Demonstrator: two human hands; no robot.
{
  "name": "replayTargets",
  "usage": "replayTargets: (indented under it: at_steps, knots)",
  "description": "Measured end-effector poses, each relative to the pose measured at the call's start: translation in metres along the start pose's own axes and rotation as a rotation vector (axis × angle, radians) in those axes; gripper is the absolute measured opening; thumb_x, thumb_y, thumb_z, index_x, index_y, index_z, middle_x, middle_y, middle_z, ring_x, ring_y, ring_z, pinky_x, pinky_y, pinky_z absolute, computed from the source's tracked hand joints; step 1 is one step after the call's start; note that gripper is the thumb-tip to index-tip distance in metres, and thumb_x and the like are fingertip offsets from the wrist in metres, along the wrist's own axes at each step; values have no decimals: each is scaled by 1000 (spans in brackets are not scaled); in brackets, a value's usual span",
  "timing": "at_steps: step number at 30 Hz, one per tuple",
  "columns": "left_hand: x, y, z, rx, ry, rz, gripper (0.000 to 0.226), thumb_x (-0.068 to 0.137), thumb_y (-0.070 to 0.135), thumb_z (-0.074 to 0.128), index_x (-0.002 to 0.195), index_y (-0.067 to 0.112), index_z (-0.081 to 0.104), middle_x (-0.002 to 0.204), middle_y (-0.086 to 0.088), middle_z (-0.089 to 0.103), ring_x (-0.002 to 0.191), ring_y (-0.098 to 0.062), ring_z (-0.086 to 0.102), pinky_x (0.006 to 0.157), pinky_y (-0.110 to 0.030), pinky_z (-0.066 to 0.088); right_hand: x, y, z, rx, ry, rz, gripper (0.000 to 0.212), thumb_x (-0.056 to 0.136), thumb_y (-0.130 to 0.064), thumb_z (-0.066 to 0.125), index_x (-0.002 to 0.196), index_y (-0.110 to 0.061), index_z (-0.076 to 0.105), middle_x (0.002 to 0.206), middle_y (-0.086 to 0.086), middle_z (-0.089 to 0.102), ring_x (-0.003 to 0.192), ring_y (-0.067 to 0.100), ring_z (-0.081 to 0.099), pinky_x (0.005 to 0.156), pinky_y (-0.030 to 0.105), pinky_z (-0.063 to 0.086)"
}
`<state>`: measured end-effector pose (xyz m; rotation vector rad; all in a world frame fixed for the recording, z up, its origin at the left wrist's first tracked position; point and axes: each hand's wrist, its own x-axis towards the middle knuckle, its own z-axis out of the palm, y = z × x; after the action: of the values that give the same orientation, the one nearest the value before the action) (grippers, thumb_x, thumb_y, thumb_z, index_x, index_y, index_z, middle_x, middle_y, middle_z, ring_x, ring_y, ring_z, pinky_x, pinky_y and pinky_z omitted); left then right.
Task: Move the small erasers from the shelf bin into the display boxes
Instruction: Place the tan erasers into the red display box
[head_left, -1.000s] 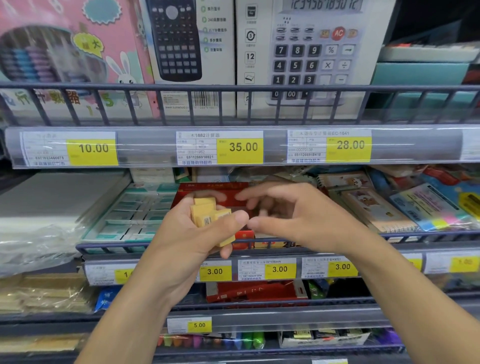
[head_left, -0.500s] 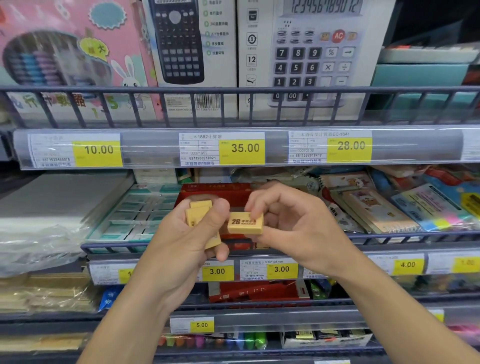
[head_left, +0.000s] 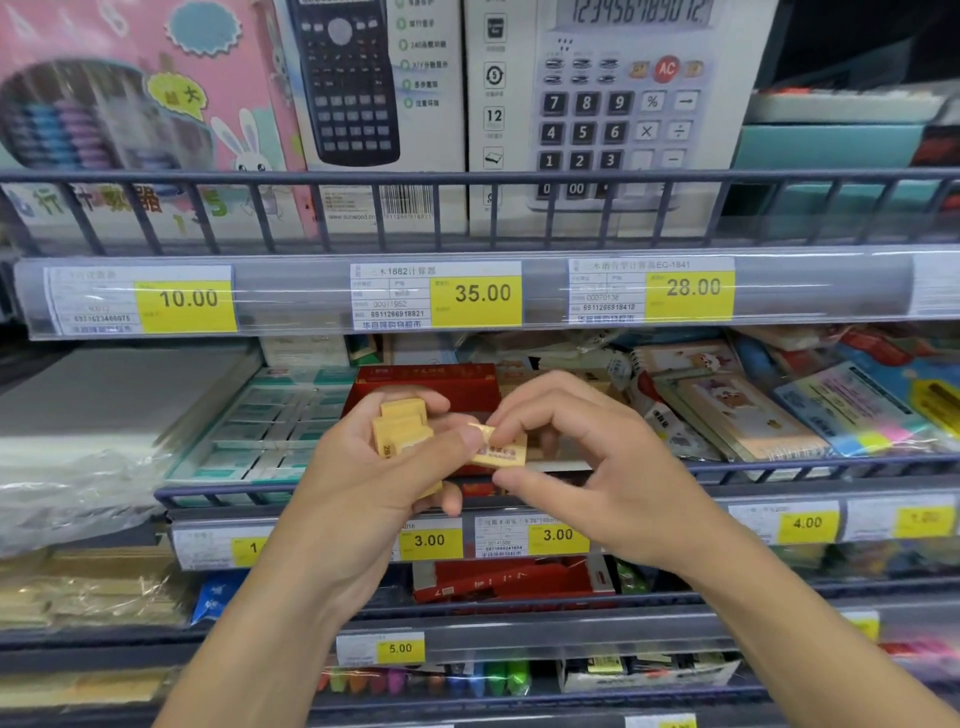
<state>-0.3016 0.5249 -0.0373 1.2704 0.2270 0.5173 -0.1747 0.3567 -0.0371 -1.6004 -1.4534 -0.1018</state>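
My left hand (head_left: 363, 478) is curled around a small stack of yellow erasers (head_left: 402, 428), held in front of the middle shelf. My right hand (head_left: 597, 467) pinches a single yellow eraser (head_left: 501, 451) between thumb and fingertips, right beside my left thumb. Behind both hands stands a red display box (head_left: 431, 387) on the shelf, its inside mostly hidden by my hands. A second red display box (head_left: 509, 579) lies on the shelf below.
Teal-and-white packs (head_left: 275, 426) fill the shelf left of the red box, notebooks and sticky notes (head_left: 753, 415) the right. A wire rail (head_left: 779, 467) fronts the shelf. Calculator boxes (head_left: 597, 104) stand on the shelf above, behind yellow price tags.
My right hand drew one eraser from my left hand's stack, then tilted it and brought it close to my left thumb. My left hand kept its stack almost still.
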Motion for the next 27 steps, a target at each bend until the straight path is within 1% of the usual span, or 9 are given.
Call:
replayTargets:
  at_steps: [3, 5, 7, 8, 10, 12, 15, 20, 27]
  knots:
    - [1, -2, 3, 19, 23, -7, 51, 65, 27, 91, 108, 13, 67, 85, -6, 77, 55, -18, 59, 51, -24, 51, 2, 0, -11, -102, 82, 13, 17, 89, -16, 76, 103, -24, 73, 106, -15, 70, 101, 9, 66, 79, 12, 45]
    - [3, -1, 3, 47, 56, -10, 49, 64, 33, 91, 104, 14, 68, 75, -3, 71, 52, -17, 54, 47, -22, 48, 2, 5, -28, -165, 139, 140, 20, 88, -25, 76, 100, -40, 72, 95, -23, 72, 83, -1, 66, 66, 6, 43]
    - [4, 0, 2, 62, 76, -7, 51, 63, 36, 90, 101, 14, 65, 68, 0, 63, 50, -14, 47, 42, -21, 41, 4, 15, -48, -260, 141, 331, 18, 89, -34, 73, 97, -50, 69, 83, -20, 73, 68, 3, 65, 56, 14, 46]
    - [5, 0, 2, 59, 80, -8, 53, 61, 38, 90, 99, 13, 63, 67, 1, 60, 50, -12, 45, 41, -20, 39, 5, 21, -57, -327, 113, 412, 17, 89, -37, 72, 97, -52, 67, 82, -17, 73, 70, 5, 65, 61, 20, 51]
    - [5, 2, 2, 44, 84, -18, 57, 57, 38, 91, 98, 13, 60, 66, 1, 58, 49, -10, 42, 41, -19, 37, 7, 29, -69, -429, 32, 529, 20, 91, -37, 70, 103, -53, 64, 95, -16, 71, 82, 7, 66, 72, 25, 54]
    - [6, 3, 2, 24, 78, -33, 56, 56, 35, 91, 96, 14, 59, 67, 2, 57, 48, -9, 42, 41, -19, 38, 9, 33, -72, -528, -70, 599, 22, 92, -39, 68, 111, -50, 64, 104, -13, 67, 84, 8, 61, 68, 21, 49]
    - [9, 2, 1, -20, 60, -53, 51, 62, 18, 98, 92, 15, 57, 69, 4, 60, 53, -8, 48, 45, -18, 42, 16, 35, -67, -693, -262, 637, 27, 94, -43, 65, 121, -46, 63, 107, -12, 60, 85, 9, 55, 65, 19, 41]
    - [12, 1, -4, -109, 17, -72, 34, 65, 7, 77, 90, 15, 56, 76, 1, 63, 59, -8, 54, 48, -23, 46, 28, 39, -57, -682, -390, 647, 29, 94, -41, 66, 123, -41, 63, 113, -10, 59, 100, 16, 60, 90, 32, 53]
    - [8, 2, -3, -103, -12, -73, 29, 72, 5, 74, 96, 11, 58, 80, -2, 67, 65, -12, 61, 56, -24, 53, 34, 53, -57, -655, -446, 574, 25, 91, -40, 71, 115, -36, 67, 95, -23, 46, 89, 8, 55, 76, 24, 44]
